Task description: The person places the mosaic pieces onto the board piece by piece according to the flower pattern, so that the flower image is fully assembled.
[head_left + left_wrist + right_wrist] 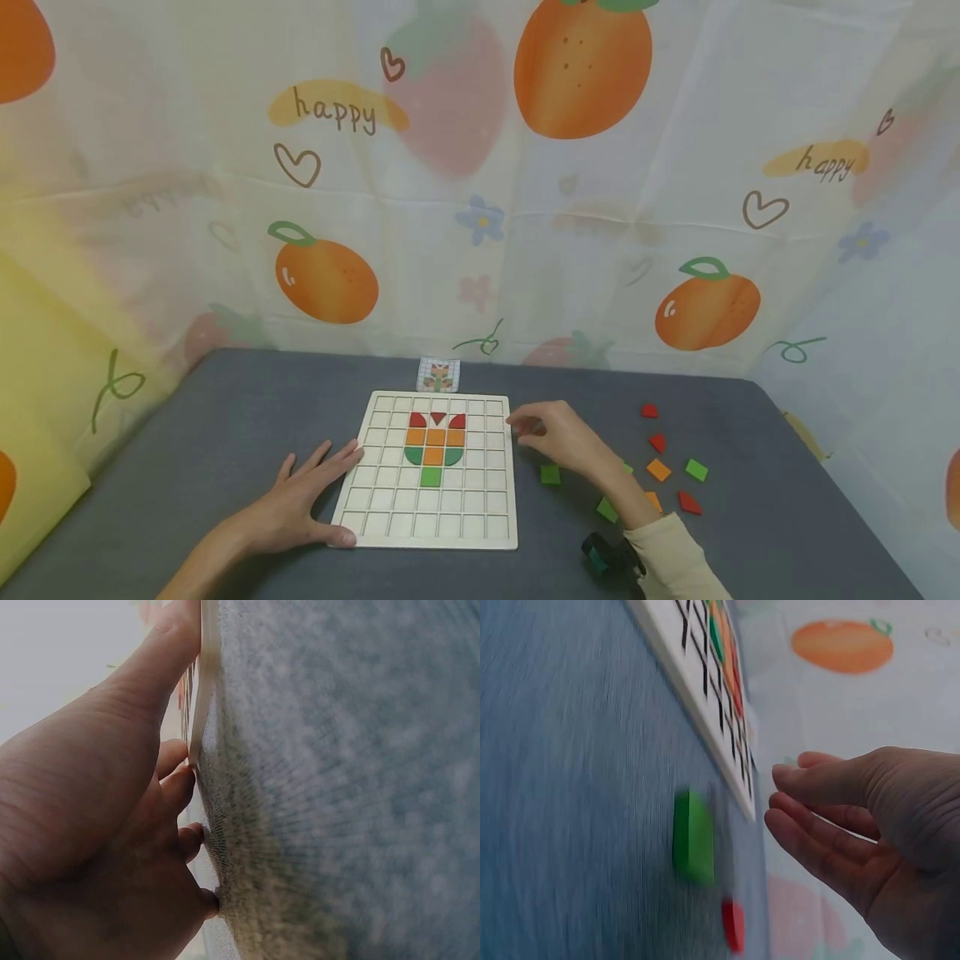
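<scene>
Your left hand [300,498]: spread, touching board [452,501] | right hand [560,435]: loosely bent, seemingly empty | board likely light, stiff: grip edges

A left hand [302,500] bars the left edge of a pale grid board [412,525], as a right hand [558,435] hovers by the upper right edge. Passage lies open over the board's lowest rows; at right, a forearm [624,490] and scattered colored tiles [658,469] obstruct the gray tabletop [787,533].
</scene>
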`<control>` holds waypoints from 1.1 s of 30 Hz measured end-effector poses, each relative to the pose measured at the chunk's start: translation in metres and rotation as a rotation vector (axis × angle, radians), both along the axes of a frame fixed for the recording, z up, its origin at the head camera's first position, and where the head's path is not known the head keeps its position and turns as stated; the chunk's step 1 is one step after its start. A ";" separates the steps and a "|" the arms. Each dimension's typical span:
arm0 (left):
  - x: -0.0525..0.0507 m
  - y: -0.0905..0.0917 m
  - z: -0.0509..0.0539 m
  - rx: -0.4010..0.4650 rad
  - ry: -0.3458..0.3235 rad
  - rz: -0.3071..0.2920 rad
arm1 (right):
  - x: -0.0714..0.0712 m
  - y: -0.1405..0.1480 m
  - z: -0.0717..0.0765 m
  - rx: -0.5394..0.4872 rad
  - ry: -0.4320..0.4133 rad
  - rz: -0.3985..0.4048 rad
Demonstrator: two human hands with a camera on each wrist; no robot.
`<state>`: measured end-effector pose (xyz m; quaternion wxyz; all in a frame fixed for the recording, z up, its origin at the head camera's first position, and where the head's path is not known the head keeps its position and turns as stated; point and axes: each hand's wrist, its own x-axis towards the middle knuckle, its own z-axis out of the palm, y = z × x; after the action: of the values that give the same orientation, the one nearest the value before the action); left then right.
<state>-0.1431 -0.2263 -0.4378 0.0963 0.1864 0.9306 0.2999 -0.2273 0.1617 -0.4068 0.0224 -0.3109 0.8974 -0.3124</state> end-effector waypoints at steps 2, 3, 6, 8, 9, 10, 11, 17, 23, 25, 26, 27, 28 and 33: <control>0.000 0.000 0.000 0.001 -0.003 -0.001 | -0.003 0.013 -0.001 -0.021 -0.022 -0.010; 0.000 0.000 0.000 0.000 -0.004 -0.002 | -0.004 0.019 0.000 -0.034 -0.036 -0.015; 0.000 0.000 0.000 -0.003 -0.009 -0.001 | -0.008 0.035 0.000 -0.055 -0.057 -0.036; 0.001 0.000 0.000 -0.004 -0.009 0.000 | -0.010 0.044 0.001 -0.061 -0.065 -0.060; 0.001 0.000 0.000 -0.003 -0.009 0.000 | -0.011 0.048 0.002 -0.057 -0.060 -0.071; 0.001 -0.001 0.000 -0.003 -0.008 0.000 | -0.012 0.052 0.003 -0.050 -0.057 -0.082; 0.001 -0.001 0.000 -0.001 -0.003 -0.001 | -0.013 0.057 0.003 -0.046 -0.058 -0.092; 0.000 -0.001 0.000 0.004 0.007 -0.009 | -0.027 0.090 0.002 -0.013 -0.018 -0.146; 0.000 -0.001 0.001 0.009 -0.007 -0.006 | -0.042 0.126 -0.003 0.025 0.016 -0.261; 0.000 -0.001 0.002 0.005 -0.009 -0.004 | -0.045 0.136 -0.005 0.036 0.016 -0.301; 0.001 -0.001 0.002 0.002 -0.008 -0.004 | -0.045 0.141 -0.005 0.037 0.015 -0.321; 0.001 -0.001 0.002 0.000 -0.006 -0.005 | -0.046 0.146 -0.006 0.040 0.010 -0.340; 0.000 -0.001 0.002 0.000 -0.005 -0.005 | -0.046 0.151 -0.006 0.044 0.008 -0.354; 0.000 0.000 0.001 -0.005 -0.014 -0.002 | -0.044 0.170 -0.009 0.092 -0.012 -0.367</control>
<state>-0.1435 -0.2263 -0.4365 0.1035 0.1848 0.9305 0.2987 -0.2710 0.3318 -0.4159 -0.0155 -0.1390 0.9522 -0.2717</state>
